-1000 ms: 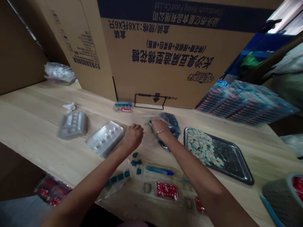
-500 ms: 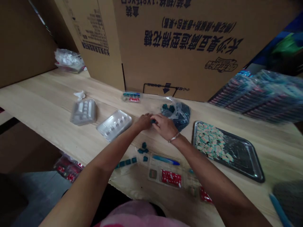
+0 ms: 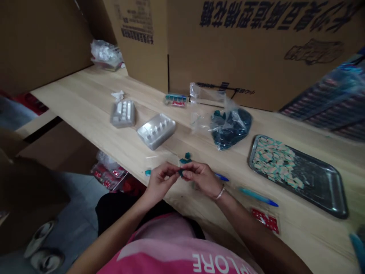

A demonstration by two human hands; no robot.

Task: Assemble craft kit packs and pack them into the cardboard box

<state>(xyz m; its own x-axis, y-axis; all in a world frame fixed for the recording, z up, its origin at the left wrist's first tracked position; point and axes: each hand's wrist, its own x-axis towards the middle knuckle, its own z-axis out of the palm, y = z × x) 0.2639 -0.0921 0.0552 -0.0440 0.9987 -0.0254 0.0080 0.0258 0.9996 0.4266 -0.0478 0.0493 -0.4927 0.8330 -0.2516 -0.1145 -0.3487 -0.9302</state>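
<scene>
In front of my body, both hands meet over the near part of the table. My left hand (image 3: 163, 178) pinches one side of a small dark teal candy piece (image 3: 181, 172), and my right hand (image 3: 202, 177) holds the other side with thumb and fingertips. A few loose teal pieces (image 3: 187, 155) lie just beyond the fingers, beside a clear plastic tray mostly covered by my hands. Farther back sits an open clear bag (image 3: 232, 127) full of such pieces. To the right of my right hand, a clear pack holds a blue pick (image 3: 258, 196) and a red dotted sachet (image 3: 265, 220).
Stacked clear trays (image 3: 156, 131) and a second stack (image 3: 123, 114) stand at the left. A metal tray (image 3: 322, 186) with pale green-edged pieces lies right. Behind rises a large carton (image 3: 242, 57), with a filled pack (image 3: 176, 100) before it. Piled packs (image 3: 327, 102) stand far right.
Both hands have left the clear bag and come back towards my body, with the teal piece between them. The view has tilted down and shifted left.
</scene>
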